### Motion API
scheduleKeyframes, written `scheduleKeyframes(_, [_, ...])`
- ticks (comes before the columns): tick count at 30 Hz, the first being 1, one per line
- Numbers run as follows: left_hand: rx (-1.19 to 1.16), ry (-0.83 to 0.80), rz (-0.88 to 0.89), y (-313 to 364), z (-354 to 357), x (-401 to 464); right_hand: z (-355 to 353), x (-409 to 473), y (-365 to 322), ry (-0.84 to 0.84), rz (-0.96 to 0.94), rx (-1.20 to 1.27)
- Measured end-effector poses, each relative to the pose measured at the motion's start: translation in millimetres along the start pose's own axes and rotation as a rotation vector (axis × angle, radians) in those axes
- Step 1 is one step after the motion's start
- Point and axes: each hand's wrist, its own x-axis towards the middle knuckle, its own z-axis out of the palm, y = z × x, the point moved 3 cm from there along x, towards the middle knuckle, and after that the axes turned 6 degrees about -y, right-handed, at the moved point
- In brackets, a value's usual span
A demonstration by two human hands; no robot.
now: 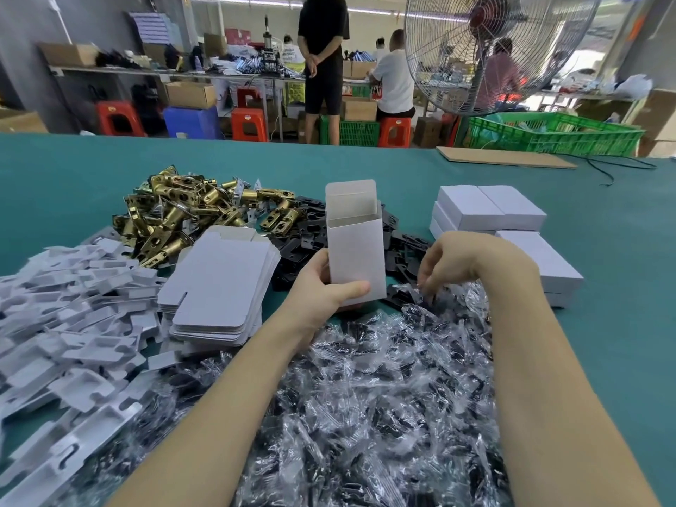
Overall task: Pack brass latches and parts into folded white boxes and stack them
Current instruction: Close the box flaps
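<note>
My left hand grips an upright folded white box near its bottom, its top flap standing open. To its right, my right hand reaches down with curled fingers into the heap of clear plastic bags of dark parts and pinches one bag at the heap's far edge. Brass latches lie in a pile at the back left. Black plates are spread behind the box. Closed white boxes are stacked at the right.
A stack of flat unfolded white cartons lies left of my left hand. White plastic trays cover the left side of the green table. A cardboard sheet, a cable, a fan and other people are beyond.
</note>
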Motion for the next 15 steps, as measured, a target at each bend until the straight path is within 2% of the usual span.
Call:
scheduleKeyframes(5, [0.078,0.001,0.081,2,-1,-1,-3,-7,-1,-0.015,-0.043,0.02])
scheduleKeyframes(9, [0.139,-0.015,0.117,1,-1,0,-26,-24,-5,0.142,-0.168,0.123])
scheduleKeyframes(12, [0.139,-0.012,0.13,2,-2,0,-48,-49,-2,0.29,-0.285,0.428])
scheduleKeyframes(15, [0.128,0.007,0.13,1,-3,1,-64,-82,-7,0.349,-0.513,0.67])
